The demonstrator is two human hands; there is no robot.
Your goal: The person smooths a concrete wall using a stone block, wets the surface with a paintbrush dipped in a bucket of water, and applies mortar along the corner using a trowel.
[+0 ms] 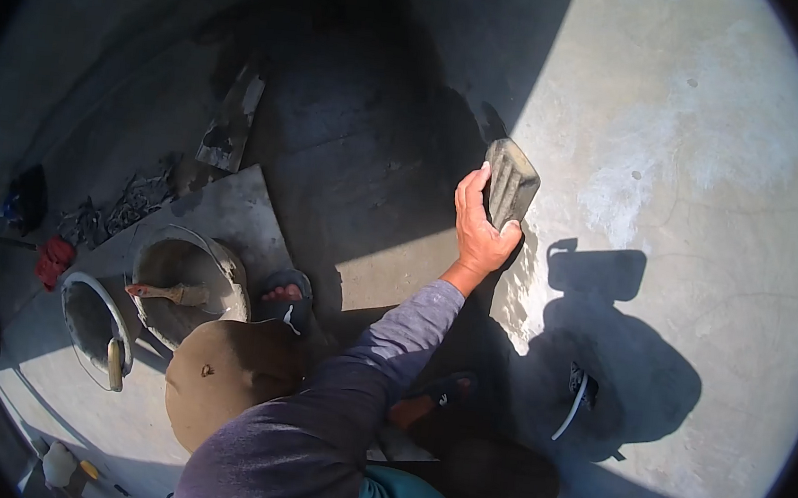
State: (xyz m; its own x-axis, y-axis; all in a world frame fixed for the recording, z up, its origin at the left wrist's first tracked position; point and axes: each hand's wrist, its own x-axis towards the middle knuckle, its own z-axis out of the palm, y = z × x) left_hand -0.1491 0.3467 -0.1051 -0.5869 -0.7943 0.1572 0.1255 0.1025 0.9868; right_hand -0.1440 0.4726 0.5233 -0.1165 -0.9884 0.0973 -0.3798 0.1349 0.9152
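My left hand (486,233), in a grey-purple sleeve, reaches out to the right and is closed round a grooved grey block (514,185). The fingers lie along its left side and the thumb is on its lower edge. The block is at the grey plastered wall (679,188), close to the line between shade and sun; whether it presses on the surface I cannot tell. Damp, lighter smears show on the wall nearby. My right hand is out of sight.
Left of my knee stands a cement-caked bucket (237,278) with a wooden-handled brush (172,293) in it. Beside it is a smaller bucket (79,284) with a wire handle. A red cloth (54,262) and a board (236,111) lie farther off. White conduit (572,411) sticks out of the wall.
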